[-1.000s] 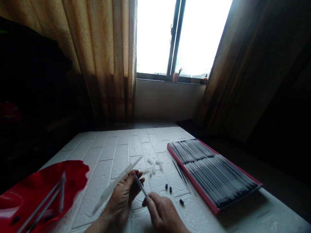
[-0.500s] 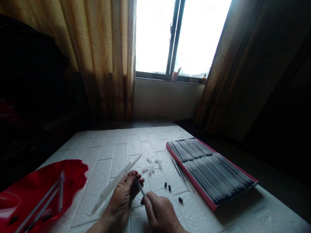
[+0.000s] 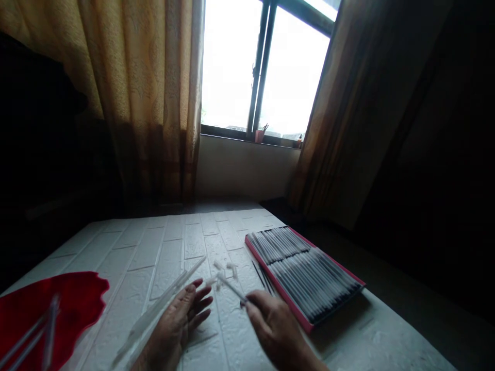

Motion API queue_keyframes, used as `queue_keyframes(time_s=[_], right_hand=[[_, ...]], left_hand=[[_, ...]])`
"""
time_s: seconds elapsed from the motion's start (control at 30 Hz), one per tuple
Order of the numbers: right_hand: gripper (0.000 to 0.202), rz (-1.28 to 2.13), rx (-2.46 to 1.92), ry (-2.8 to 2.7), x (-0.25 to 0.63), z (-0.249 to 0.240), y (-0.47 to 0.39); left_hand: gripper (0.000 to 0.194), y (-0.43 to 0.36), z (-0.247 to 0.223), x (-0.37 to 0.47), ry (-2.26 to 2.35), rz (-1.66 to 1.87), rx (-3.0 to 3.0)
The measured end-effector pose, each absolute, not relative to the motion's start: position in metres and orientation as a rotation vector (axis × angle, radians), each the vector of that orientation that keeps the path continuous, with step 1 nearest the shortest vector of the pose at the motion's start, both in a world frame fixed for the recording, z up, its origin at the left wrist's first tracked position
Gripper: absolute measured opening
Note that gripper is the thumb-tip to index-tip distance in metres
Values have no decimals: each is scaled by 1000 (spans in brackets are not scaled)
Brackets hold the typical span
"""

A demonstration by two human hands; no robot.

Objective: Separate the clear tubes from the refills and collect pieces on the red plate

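Note:
My right hand (image 3: 276, 324) pinches one end of a slim, clear-barrelled pen (image 3: 233, 288) that slants up and left over the table. Fingers spread, my left hand (image 3: 176, 319) is apart from the pen and holds nothing. Long clear tubes (image 3: 154, 306) lie left of it. Beyond the pen's tip is a small group of short translucent pieces, perhaps caps (image 3: 232, 269). A few thin dark rods, like pen refills (image 3: 263, 278), lie between my right hand and a pink-edged box (image 3: 279, 275).
The box holds two rows of many dark-ended pens (image 3: 317, 283). At left, a red wavy-edged dish (image 3: 87, 296) has several clear pen-like sticks in it. The table (image 3: 143, 247) has a white brick-pattern cover. A pink cup (image 3: 259, 136) stands on the windowsill.
My left hand has let go of the pen and opened. My right hand has drawn the pen away to the right. The view has swung right, and the small black pieces are no longer visible.

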State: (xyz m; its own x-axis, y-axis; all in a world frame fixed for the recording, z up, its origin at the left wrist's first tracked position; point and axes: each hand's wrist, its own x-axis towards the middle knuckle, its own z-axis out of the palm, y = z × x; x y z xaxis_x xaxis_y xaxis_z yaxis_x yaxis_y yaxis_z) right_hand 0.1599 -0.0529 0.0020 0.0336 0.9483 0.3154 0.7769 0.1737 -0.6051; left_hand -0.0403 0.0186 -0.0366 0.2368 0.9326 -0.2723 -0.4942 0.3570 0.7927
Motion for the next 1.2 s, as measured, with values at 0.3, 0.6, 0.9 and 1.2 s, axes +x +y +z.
queue_keyframes(time_s=[0.3, 0.6, 0.9, 1.2], right_hand=[[34, -123, -2278, -1244, 358, 28, -54], [26, -305, -2420, -1329, 367, 6, -54], [31, -329, -2510, -1400, 379, 2, -46], [35, -421, -2585, -1362, 384, 4, -34]], left_hand=[[46, 22, -37, -36, 916, 1028, 776], [44, 19, -34, -36, 933, 1032, 811], [35, 12, -25, -36, 917, 1064, 792], [33, 29, 15, -82, 1014, 1285, 967]])
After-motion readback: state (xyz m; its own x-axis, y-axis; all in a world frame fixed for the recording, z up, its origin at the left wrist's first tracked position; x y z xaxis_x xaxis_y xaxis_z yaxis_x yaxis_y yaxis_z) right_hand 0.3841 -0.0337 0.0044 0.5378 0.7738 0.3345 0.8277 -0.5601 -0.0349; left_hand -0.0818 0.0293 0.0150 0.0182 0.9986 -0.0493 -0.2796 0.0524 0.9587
